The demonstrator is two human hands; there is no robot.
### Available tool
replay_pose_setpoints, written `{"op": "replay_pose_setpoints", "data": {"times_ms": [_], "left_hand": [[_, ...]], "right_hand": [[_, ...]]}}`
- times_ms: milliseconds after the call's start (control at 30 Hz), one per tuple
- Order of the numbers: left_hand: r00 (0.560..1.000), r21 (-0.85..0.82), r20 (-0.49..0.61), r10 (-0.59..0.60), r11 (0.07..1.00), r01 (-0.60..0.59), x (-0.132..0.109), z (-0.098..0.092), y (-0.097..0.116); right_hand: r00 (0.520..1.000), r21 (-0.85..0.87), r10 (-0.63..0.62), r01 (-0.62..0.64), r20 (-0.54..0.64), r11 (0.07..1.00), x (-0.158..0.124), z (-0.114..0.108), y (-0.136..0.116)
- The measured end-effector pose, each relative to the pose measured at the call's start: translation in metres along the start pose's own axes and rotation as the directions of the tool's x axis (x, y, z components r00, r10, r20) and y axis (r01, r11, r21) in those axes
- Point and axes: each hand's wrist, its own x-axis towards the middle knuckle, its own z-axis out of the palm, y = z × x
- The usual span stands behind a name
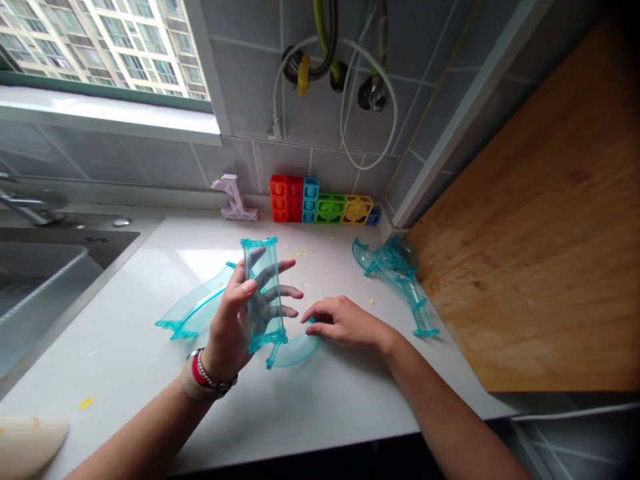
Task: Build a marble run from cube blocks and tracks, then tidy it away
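Observation:
My left hand (235, 307) holds a straight clear teal track piece (265, 293) upright, the thumb on its near face and the other fingers spread behind it. Beside it, my right hand (333, 320) pinches the right end of a curved teal piece (295, 351) that lies low on the white counter (300, 427). Another curved teal piece (197, 303) rests on the counter behind my left wrist. More joined teal pieces (400, 283) lie at the right, near the wooden board.
Against the tiled wall stand colourful blocks (287, 200) and a lilac figure-like piece (235, 200). A sink (113, 243) is at the left, a wooden board (525, 253) at the right. Cables (395, 127) hang above. A pale rounded object (30, 443) lies at the lower left.

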Motion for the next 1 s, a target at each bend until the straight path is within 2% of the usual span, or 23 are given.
{"op": "replay_pose_setpoints", "data": {"times_ms": [67,133,200,267,333,367,433,533,600,667,733,867,933,1000], "left_hand": [[1.000,0.038,0.012,0.002,0.999,-0.003,0.000,0.000,0.003],[0.999,0.100,0.022,-0.043,0.994,0.041,0.000,0.000,0.001],[0.993,0.184,0.028,-0.113,0.977,0.106,0.000,0.000,-0.009],[0.984,0.283,0.025,-0.175,0.945,0.161,-0.002,0.000,-0.021],[0.975,0.367,0.020,-0.221,0.909,0.198,-0.004,0.000,-0.031],[0.971,0.390,0.018,-0.239,0.896,0.213,-0.005,0.001,-0.035],[0.963,0.393,0.008,-0.268,0.887,0.243,-0.006,0.001,-0.039],[0.953,0.340,-0.027,-0.303,0.894,0.294,-0.005,0.000,-0.038],[0.942,0.317,-0.046,-0.334,0.889,0.331,-0.004,-0.001,-0.036],[0.930,0.302,-0.033,-0.367,0.883,0.359,-0.003,-0.003,-0.034],[0.923,0.278,0.001,-0.385,0.887,0.369,-0.002,-0.004,-0.033],[0.915,0.194,0.047,-0.401,0.902,0.385,0.000,-0.003,-0.033],[0.906,0.128,0.068,-0.417,0.904,0.407,0.001,-0.003,-0.035],[0.912,0.121,0.072,-0.403,0.912,0.393,0.000,-0.002,-0.039]], "right_hand": [[0.998,-0.072,0.019,-0.023,-0.063,0.997,0.002,-0.002,0.006],[0.977,-0.172,0.066,-0.102,-0.205,0.980,0.003,-0.006,0.015],[0.917,-0.252,0.127,-0.234,-0.378,0.939,0.005,-0.011,0.024],[0.830,-0.284,0.144,-0.339,-0.538,0.897,0.007,-0.015,0.029],[0.763,-0.286,0.064,-0.317,-0.644,0.904,0.007,-0.018,0.028],[0.752,-0.289,-0.002,-0.251,-0.660,0.924,0.006,-0.019,0.024],[0.776,-0.307,-0.146,-0.065,-0.614,0.950,0.004,-0.018,0.011],[0.869,-0.358,-0.307,0.165,-0.388,0.919,-0.002,-0.012,-0.009],[0.917,-0.396,-0.330,0.225,-0.224,0.891,-0.004,-0.007,-0.016],[0.937,-0.419,-0.319,0.233,-0.146,0.877,-0.005,-0.003,-0.017],[0.937,-0.419,-0.313,0.225,-0.155,0.880,-0.005,-0.002,-0.013],[0.913,-0.385,-0.320,0.208,-0.253,0.899,-0.003,-0.012,-0.005],[0.887,-0.355,-0.315,0.190,-0.338,0.915,-0.002,-0.018,-0.004],[0.837,-0.287,-0.283,0.159,-0.469,0.945,-0.001,-0.022,-0.003]]}}
